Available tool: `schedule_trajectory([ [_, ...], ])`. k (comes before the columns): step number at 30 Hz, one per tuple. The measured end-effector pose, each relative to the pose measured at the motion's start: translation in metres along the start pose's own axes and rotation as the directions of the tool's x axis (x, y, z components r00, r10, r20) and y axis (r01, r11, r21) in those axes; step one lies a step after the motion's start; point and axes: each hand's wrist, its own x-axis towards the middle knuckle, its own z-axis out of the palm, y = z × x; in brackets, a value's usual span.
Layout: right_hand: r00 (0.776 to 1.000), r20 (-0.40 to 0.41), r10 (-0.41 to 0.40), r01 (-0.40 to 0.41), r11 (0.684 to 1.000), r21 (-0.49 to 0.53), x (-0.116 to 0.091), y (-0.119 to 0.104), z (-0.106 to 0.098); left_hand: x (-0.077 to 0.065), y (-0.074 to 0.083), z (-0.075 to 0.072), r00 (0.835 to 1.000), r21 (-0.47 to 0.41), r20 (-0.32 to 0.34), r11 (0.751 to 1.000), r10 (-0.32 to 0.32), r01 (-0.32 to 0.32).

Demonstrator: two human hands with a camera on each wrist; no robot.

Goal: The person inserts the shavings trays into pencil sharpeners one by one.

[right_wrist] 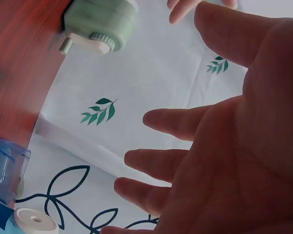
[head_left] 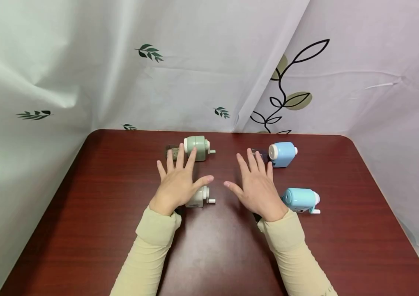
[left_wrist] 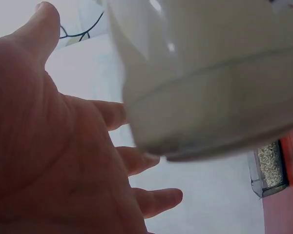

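Note:
My left hand (head_left: 175,186) is spread flat above the table, fingers straight, holding nothing. Beneath its thumb side is a grey-white crank pencil sharpener (head_left: 196,200), partly hidden by the hand and large and blurred in the left wrist view. Past the left fingertips stands a green pencil sharpener (head_left: 197,144), its crank toward the right. My right hand (head_left: 258,190) is likewise spread with nothing in it. Beyond its fingers is a blue pencil sharpener (head_left: 284,154); by its wrist, a light-blue one (head_left: 302,197) with a white crank handle.
Beside the green sharpener lies a clear shavings drawer (left_wrist: 270,165) with shavings in it. A bluish see-through drawer (right_wrist: 9,170) sits by the blue sharpener. White leaf-patterned cloth (head_left: 187,90) hangs behind the dark red table (head_left: 95,213).

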Motion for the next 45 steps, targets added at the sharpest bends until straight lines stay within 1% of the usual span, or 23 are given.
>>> schedule_trajectory([
  [4,1.0,0.013,-0.009,0.009,1.0,0.0,0.0,-0.002,0.001,0.0,-0.005,-0.002,1.0,-0.031,-0.003,0.999,0.016,-0.016],
  [8,0.999,0.036,-0.025,0.025,1.0,0.001,0.001,-0.006,0.003,-0.002,-0.014,-0.008,1.0,-0.062,0.013,0.998,0.025,-0.025],
  [12,0.997,0.05,-0.051,0.051,0.999,0.002,0.0,-0.01,0.005,-0.004,-0.028,-0.019,0.998,-0.077,0.021,0.996,0.053,-0.052],
  [15,0.995,0.055,-0.089,0.088,0.996,0.007,-0.001,-0.013,0.006,-0.006,-0.04,-0.027,0.997,-0.07,0.029,0.995,0.073,-0.071],
  [18,0.989,0.06,-0.133,0.133,0.991,0.015,-0.001,-0.016,0.009,-0.009,-0.053,-0.031,0.996,-0.048,0.044,0.996,0.082,-0.079],
  [22,0.98,0.064,-0.186,0.185,0.982,0.025,0.0,-0.02,0.013,-0.014,-0.07,-0.031,0.992,-0.03,0.067,0.994,0.104,-0.102],
  [28,0.969,0.091,-0.228,0.228,0.974,0.014,0.002,-0.027,0.019,-0.026,-0.102,-0.027,0.985,-0.019,0.125,0.993,0.119,-0.118],
  [31,0.965,0.106,-0.24,0.239,0.971,0.016,0.004,-0.031,0.022,-0.034,-0.115,-0.022,0.983,-0.012,0.126,0.991,0.131,-0.13],
  [34,0.961,0.103,-0.256,0.255,0.967,0.023,0.005,-0.035,0.027,-0.04,-0.125,-0.017,0.982,-0.015,0.103,0.988,0.158,-0.157],
  [37,0.955,0.094,-0.281,0.277,0.96,0.045,0.009,-0.038,0.03,-0.043,-0.128,-0.011,0.982,-0.026,0.076,0.985,0.171,-0.169],
  [40,0.947,0.086,-0.311,0.304,0.949,0.08,0.013,-0.04,0.034,-0.045,-0.128,-0.005,0.982,-0.028,0.046,0.982,0.185,-0.184],
  [43,0.937,0.081,-0.34,0.332,0.938,0.098,0.016,-0.041,0.039,-0.045,-0.127,0.001,0.977,-0.018,0.028,0.977,0.212,-0.212],
  [45,0.93,0.074,-0.361,0.353,0.931,0.093,0.016,-0.042,0.041,-0.045,-0.126,0.005,0.974,-0.017,0.02,0.974,0.226,-0.226],
])
